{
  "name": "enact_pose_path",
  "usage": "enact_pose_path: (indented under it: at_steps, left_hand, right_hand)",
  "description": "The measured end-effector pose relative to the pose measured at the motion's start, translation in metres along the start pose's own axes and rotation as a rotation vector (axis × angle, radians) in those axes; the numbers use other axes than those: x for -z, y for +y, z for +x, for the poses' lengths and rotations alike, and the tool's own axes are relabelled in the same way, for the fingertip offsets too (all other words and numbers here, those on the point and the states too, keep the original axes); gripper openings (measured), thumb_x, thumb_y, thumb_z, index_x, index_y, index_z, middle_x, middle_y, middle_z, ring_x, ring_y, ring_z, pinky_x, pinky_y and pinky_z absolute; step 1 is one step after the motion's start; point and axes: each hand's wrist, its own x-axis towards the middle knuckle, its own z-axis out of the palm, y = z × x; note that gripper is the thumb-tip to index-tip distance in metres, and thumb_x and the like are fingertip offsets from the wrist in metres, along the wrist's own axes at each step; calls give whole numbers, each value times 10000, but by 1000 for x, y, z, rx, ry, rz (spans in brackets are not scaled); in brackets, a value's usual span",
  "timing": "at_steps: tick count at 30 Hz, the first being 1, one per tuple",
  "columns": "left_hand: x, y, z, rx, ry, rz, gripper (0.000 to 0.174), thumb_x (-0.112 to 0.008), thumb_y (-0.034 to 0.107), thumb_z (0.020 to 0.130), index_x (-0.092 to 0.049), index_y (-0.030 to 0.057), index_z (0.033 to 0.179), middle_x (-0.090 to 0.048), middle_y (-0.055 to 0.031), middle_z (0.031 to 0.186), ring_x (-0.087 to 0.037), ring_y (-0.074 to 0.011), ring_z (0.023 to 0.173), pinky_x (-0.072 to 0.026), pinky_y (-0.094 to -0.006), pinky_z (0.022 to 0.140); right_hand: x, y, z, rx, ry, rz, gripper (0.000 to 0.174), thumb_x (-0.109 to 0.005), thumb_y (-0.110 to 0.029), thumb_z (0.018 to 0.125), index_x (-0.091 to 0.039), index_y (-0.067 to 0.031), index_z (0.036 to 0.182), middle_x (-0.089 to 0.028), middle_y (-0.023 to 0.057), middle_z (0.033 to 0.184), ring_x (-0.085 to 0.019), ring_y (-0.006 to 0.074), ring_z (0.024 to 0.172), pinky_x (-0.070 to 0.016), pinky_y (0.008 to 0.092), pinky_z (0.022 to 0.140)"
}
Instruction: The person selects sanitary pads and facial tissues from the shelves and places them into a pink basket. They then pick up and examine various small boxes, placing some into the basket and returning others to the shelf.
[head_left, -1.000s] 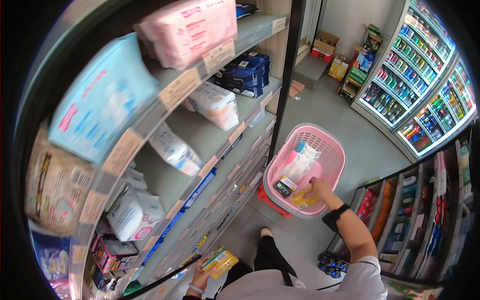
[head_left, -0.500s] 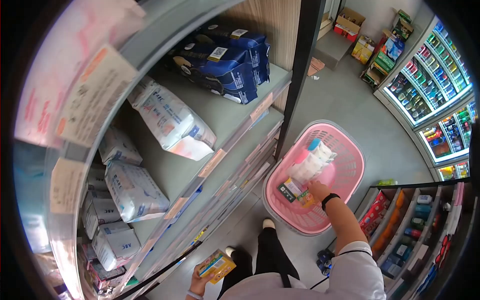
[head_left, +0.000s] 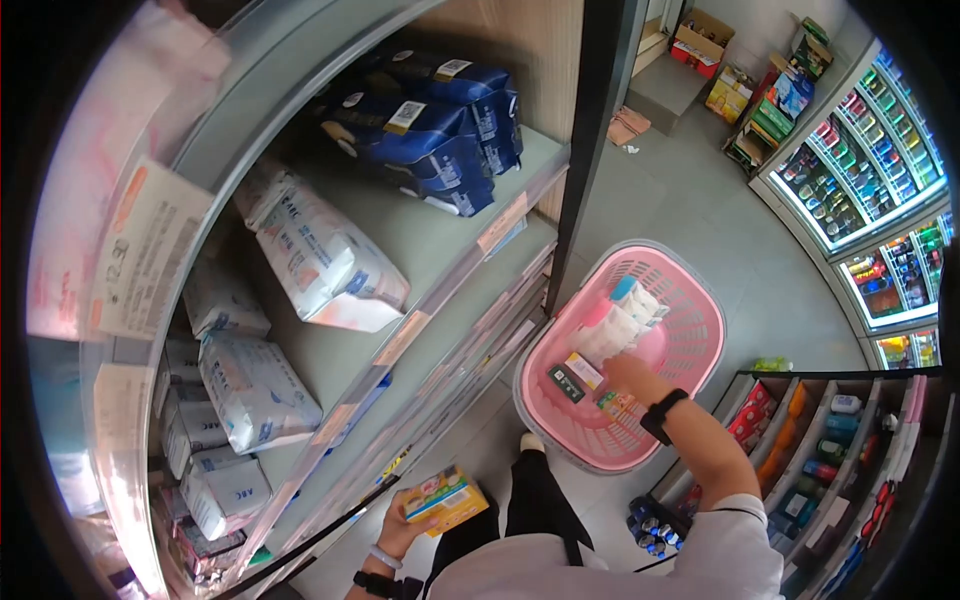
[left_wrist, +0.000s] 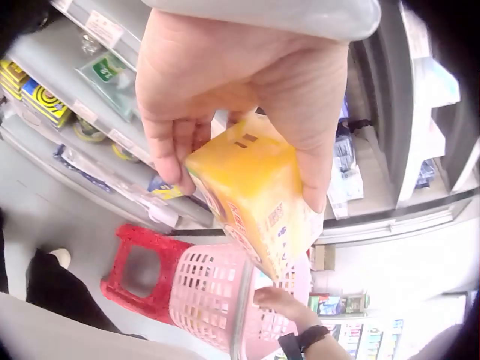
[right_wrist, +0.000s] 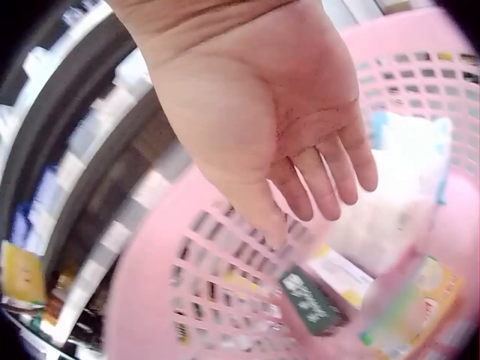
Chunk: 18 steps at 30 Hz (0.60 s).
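Observation:
My left hand (head_left: 400, 525) grips a yellow box (head_left: 450, 502) in front of my legs, with the thumb on one side and fingers on the other in the left wrist view. My right hand (right_wrist: 277, 112) hangs inside the pink basket (head_left: 692, 325), palm showing, fingers loosely extended and nothing between them. Below it in the basket lie a dark green box (right_wrist: 310, 301), a white-and-yellow box (right_wrist: 341, 276) and a yellow-and-green pack (right_wrist: 427, 304). Soft white packages (head_left: 612, 332) lie at the basket's far side.
Shelves with white packs (head_left: 255, 390) and dark blue packs (head_left: 430, 140) rise on the left. A low shelf of bottles (head_left: 800, 500) stands at right. Beneath the basket is a red stool (left_wrist: 142, 277). Drink fridges (head_left: 850, 160) and stacked cartons (head_left: 775, 110) stand farther back.
My right hand has let go of the yellow-and-green pack in the basket and moved off it. My left hand has turned its yellow box slightly. The head view has swung and come closer to the shelf.

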Motion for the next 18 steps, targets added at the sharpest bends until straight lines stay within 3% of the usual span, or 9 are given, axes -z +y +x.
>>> enact_pose_path:
  at_steps: [1, 3, 5, 7, 10, 11, 14, 16, 18]
  left_hand:
    - [-3, 2, 2, -50, -79, 36, 584, -759, 26, 634, -428, 40, 1115, -529, -64, 1060, -522, -155, 992, -417, -298, 895]
    - [-21, 18, 9, -82, -154, 53, 591, -763, 30, 633, -421, 37, 1115, -525, -65, 1066, -520, -151, 994, -423, -297, 888]
    - [-43, 32, 21, -133, -301, 78, 622, -776, 39, 624, -401, 27, 1120, -521, -74, 1071, -518, -147, 997, -437, -296, 869]
    - [-69, 44, 30, -159, -381, 88, 630, -782, 42, 619, -397, 24, 1118, -522, -76, 1072, -518, -147, 999, -437, -295, 868]
    - [-100, 47, 42, -197, -487, 143, 677, -787, 64, 620, -377, 28, 1158, -510, -88, 1100, -506, -153, 1024, -418, -301, 893]
    - [-107, 44, 44, -196, -484, 146, 730, -786, 70, 623, -349, 43, 1207, -501, -95, 1118, -498, -158, 1040, -402, -308, 910]
    - [-116, 59, 40, -197, -518, 211, 878, -781, 141, 646, -240, 105, 1337, -476, -127, 1175, -480, -199, 1087, -366, -345, 943]
    - [-97, 44, 45, -176, -310, 381, 896, -759, 220, 679, -188, 124, 1363, -474, -147, 1190, -484, -238, 1094, -372, -368, 931]
    - [-63, 18, 48, -143, -196, 355, 691, -705, 248, 738, -325, 102, 1296, -500, -153, 1154, -510, -234, 1057, -414, -356, 871]
  right_hand:
    - [1, -7, -9, 142, 144, 81, 447, -648, -370, 693, -603, -45, 996, -617, 141, 933, -585, 306, 899, -462, 374, 784]
    - [69, -67, -73, 288, 40, 359, 544, -637, -389, 715, -538, -28, 1110, -573, 157, 1064, -542, 314, 987, -437, 365, 824]
    - [64, -98, -105, 583, 122, 407, 664, -623, -417, 735, -440, 7, 1212, -454, 227, 1221, -463, 341, 1095, -387, 386, 901]
    - [67, -127, -129, 711, -28, 643, 737, -660, -340, 711, -344, -2, 1285, -397, 210, 1263, -434, 288, 1133, -374, 347, 904]
    - [65, -139, -145, 557, -19, 603, 757, -696, -309, 671, -359, 2, 1273, -464, 206, 1175, -465, 294, 1091, -386, 354, 897]
    - [75, -132, -147, 511, 3, 595, 759, -719, -302, 634, -387, 2, 1245, -502, 193, 1099, -488, 302, 1051, -409, 366, 871]
    - [86, -100, -145, 479, 16, 397, 733, -729, -285, 609, -416, 4, 1206, -519, 190, 1066, -505, 315, 1015, -426, 377, 848]
    - [79, -71, -134, 438, 192, 232, 615, -696, -251, 614, -462, -14, 1131, -508, 180, 1067, -493, 321, 1034, -416, 375, 862]
    - [67, -38, -107, 283, 143, 144, 607, -710, -182, 594, -463, -24, 1125, -496, 181, 1041, -483, 322, 1029, -420, 379, 853]
